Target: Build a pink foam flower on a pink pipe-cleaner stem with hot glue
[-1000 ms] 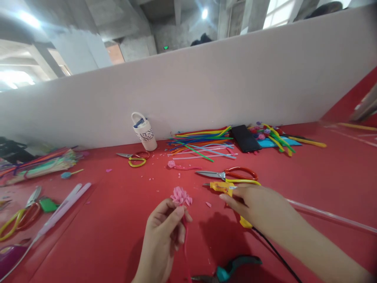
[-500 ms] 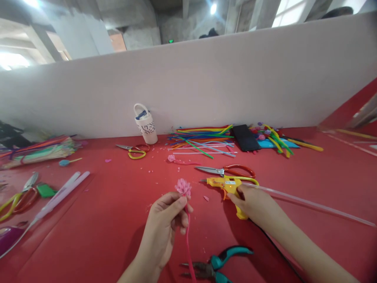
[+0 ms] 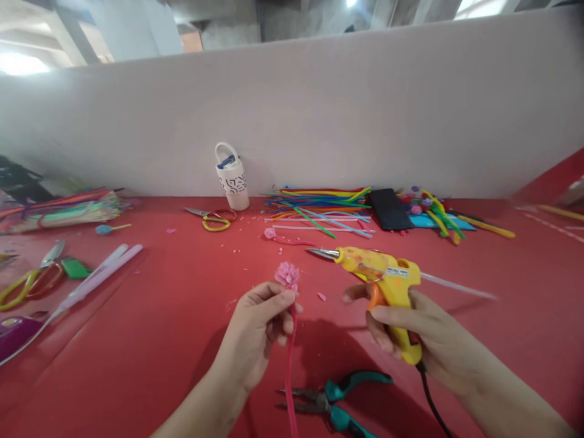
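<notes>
My left hand (image 3: 262, 325) pinches a pink craft flower (image 3: 287, 275) just under its head, and the pink stem hangs down past my fingers. To the right, my right hand (image 3: 424, 334) is wrapped round the handle of a yellow hot glue gun (image 3: 383, 271), raised above the table with its nozzle pointing left toward the flower. A black cord runs down from its handle. Below the two hands lie pliers (image 3: 326, 401) with teal handles, jaws apart; the flower stem passes over the jaws. One loose pink petal (image 3: 322, 297) rests between the hands.
Behind the glue gun, scissors (image 3: 322, 253) are mostly covered. Another pink flower (image 3: 270, 233) lies farther back, near colourful craft stems (image 3: 319, 204), a black phone (image 3: 390, 208) and a white tumbler (image 3: 233, 182). More scissors (image 3: 214, 219) and a pink straightener-like tool (image 3: 98, 277) are left.
My right hand has taken hold of the glue gun and lifted it off the table, turning it toward the flower. My left hand keeps its pinch on the flower. The view has tilted down.
</notes>
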`<state>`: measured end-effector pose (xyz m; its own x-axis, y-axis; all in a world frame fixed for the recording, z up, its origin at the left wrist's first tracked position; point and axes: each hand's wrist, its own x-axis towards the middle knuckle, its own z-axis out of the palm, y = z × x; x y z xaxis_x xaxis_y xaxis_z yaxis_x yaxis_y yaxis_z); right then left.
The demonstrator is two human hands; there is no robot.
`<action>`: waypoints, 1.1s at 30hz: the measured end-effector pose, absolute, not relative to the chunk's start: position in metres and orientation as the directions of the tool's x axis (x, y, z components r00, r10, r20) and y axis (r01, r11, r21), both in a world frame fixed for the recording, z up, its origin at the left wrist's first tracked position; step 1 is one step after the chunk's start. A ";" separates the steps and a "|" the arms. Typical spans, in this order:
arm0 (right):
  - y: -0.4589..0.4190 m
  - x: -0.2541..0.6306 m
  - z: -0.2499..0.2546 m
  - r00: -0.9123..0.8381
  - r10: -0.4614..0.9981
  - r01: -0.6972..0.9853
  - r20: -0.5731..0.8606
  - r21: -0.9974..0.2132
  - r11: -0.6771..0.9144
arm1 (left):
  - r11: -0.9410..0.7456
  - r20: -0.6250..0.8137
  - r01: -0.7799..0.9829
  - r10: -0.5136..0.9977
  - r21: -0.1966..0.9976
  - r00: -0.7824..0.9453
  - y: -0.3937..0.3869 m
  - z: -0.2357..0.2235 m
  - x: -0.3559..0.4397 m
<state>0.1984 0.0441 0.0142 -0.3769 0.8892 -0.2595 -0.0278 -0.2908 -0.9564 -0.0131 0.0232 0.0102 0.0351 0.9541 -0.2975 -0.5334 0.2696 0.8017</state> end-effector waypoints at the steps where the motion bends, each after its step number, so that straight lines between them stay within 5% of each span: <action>1: 0.043 0.197 0.014 -0.382 0.891 -0.042 -0.244 -0.959 -0.280 | 0.267 -0.298 -0.535 0.954 0.802 0.030 0.023 0.010 -0.013; 9: 0.020 0.186 0.007 -0.180 0.976 0.055 -0.122 -0.992 -0.114 | 0.287 -0.326 -0.579 0.944 0.763 0.038 0.024 0.009 -0.014; 13: 0.009 0.178 0.006 -0.047 0.996 0.238 0.077 -0.967 0.086 | 0.326 -0.362 -0.593 0.930 0.736 0.062 0.024 0.009 -0.013; 18: 0.009 0.181 0.006 -0.193 0.934 0.472 0.299 -0.807 0.356 | 0.287 -0.317 -0.562 0.947 0.776 0.047 0.022 0.011 -0.010; 24: 0.010 0.181 0.009 -0.256 0.825 0.554 0.504 -0.623 0.553 | 0.193 -0.229 -0.433 0.973 0.881 -0.032 0.021 0.012 -0.009; 33: 0.013 0.176 0.019 -0.397 0.810 0.518 0.431 -0.623 0.586 | 0.181 -0.225 -0.409 0.973 0.894 -0.061 0.021 0.008 -0.010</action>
<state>0.1761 0.0135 0.0187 -0.3975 0.8101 0.4310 0.5184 0.5858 -0.6229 -0.0096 0.0212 0.0084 -0.0611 0.9725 -0.2247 -0.4090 0.1810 0.8944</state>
